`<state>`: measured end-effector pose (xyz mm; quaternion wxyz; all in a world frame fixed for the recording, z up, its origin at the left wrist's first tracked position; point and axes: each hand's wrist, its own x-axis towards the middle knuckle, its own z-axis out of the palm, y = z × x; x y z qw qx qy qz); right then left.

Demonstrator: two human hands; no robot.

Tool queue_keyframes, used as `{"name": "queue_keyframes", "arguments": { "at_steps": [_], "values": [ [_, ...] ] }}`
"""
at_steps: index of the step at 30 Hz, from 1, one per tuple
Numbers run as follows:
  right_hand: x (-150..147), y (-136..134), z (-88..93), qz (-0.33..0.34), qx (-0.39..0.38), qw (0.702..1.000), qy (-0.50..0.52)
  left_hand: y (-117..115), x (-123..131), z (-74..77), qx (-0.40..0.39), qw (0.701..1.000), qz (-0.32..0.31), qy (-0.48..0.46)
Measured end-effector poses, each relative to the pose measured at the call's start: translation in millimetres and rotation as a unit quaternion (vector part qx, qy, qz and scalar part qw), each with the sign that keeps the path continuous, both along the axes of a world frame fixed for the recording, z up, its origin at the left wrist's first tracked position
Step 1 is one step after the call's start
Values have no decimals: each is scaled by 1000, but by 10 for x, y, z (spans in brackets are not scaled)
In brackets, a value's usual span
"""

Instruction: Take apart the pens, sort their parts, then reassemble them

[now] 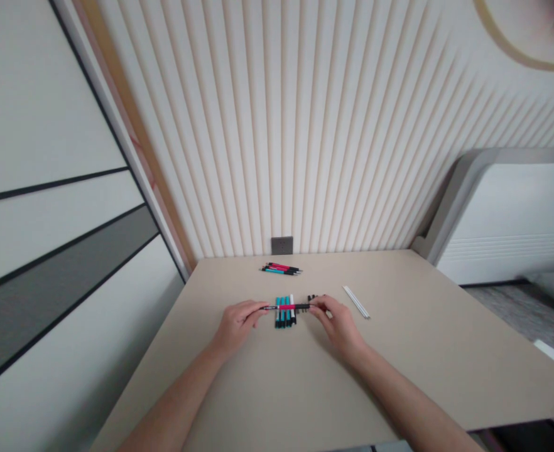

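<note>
A red and black pen [287,307] is held level above the table, stretched between my two hands. My left hand [240,321] pinches its thin dark end. At the other, black end, the fingers of my right hand [334,318] are closed on the tip. Below the pen lies a row of several blue pen barrels [282,320] with black ends, with a white one [292,299] at the row's right side. Small black parts [311,297] lie close to my right fingertips, partly hidden by that hand.
Near the wall, several red, blue and black pens [281,269] lie in a small pile on the beige table [267,389]. Thin white sticks [356,302] lie right of my right hand. A dark wall socket [282,245] sits behind the table; a white cabinet [60,351] stands left.
</note>
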<state>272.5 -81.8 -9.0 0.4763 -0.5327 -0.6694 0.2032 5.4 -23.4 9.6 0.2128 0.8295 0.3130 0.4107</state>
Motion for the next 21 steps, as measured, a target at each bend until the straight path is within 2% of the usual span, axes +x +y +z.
{"name": "queue_keyframes", "arguments": {
  "at_steps": [4,10,13,17,21],
  "values": [
    [-10,-6,53,-13,-8,1000,27,17,-13,6,-2,1000,7,-14],
    [39,-4,129,21,-71,997,22,17,-27,18,-7,1000,6,-15],
    [29,-4,153,12,-61,997,46,13,-22,15,-13,1000,9,-16],
    [3,1,161,15,-63,994,84,14,-16,5,-24,999,12,-19],
    [22,25,130,30,-91,993,68,15,-10,-2,-31,999,3,-20]
  ]
}}
